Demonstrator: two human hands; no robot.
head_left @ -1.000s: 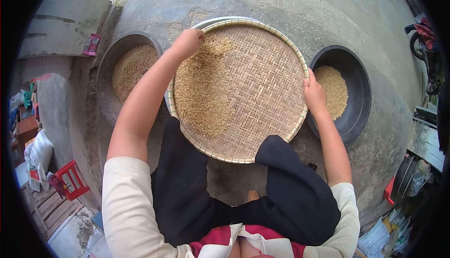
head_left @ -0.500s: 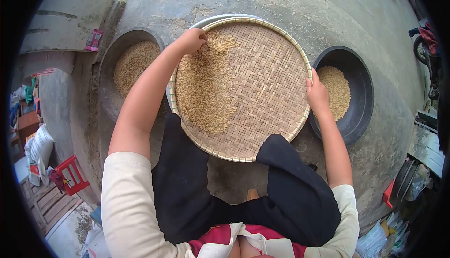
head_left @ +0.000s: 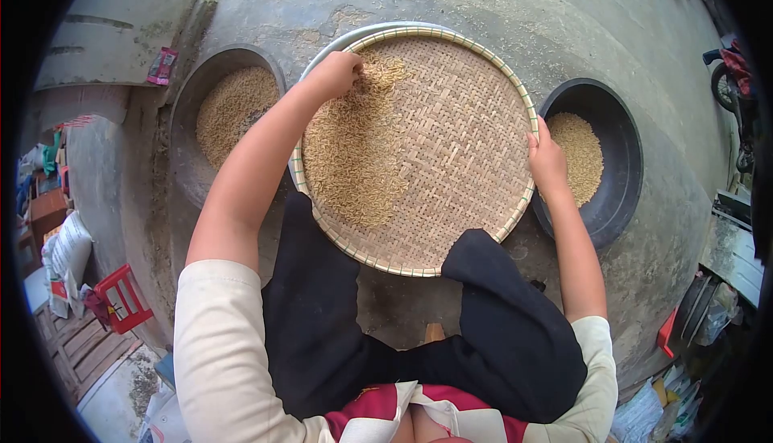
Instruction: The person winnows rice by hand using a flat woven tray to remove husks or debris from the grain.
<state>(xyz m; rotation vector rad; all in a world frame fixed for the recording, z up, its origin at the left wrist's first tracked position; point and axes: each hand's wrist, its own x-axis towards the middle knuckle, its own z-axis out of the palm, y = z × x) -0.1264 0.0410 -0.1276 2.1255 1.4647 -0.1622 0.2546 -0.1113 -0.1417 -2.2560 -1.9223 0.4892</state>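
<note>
A round woven bamboo winnowing tray rests across my knees, its near rim against the dark trousers. Unhusked rice grains lie spread over its left side, while the weave shows bare on the right. My left hand is at the tray's upper left, fingers curled together at the edge of the grain; whatever they hold is hidden. On the right rim, my right hand grips the tray, thumb on the inside and the other fingers mostly out of sight behind it.
On the left stands a dark basin with grain, partly behind my left forearm. A black basin with paler grain stands on the right. Under the tray's far edge shows a metal basin rim. Concrete floor surrounds them.
My left hand has moved slightly right, staying curled at the grain's upper edge. A little dark debris now shows on the left basin's grain. The right hand keeps its grip.
</note>
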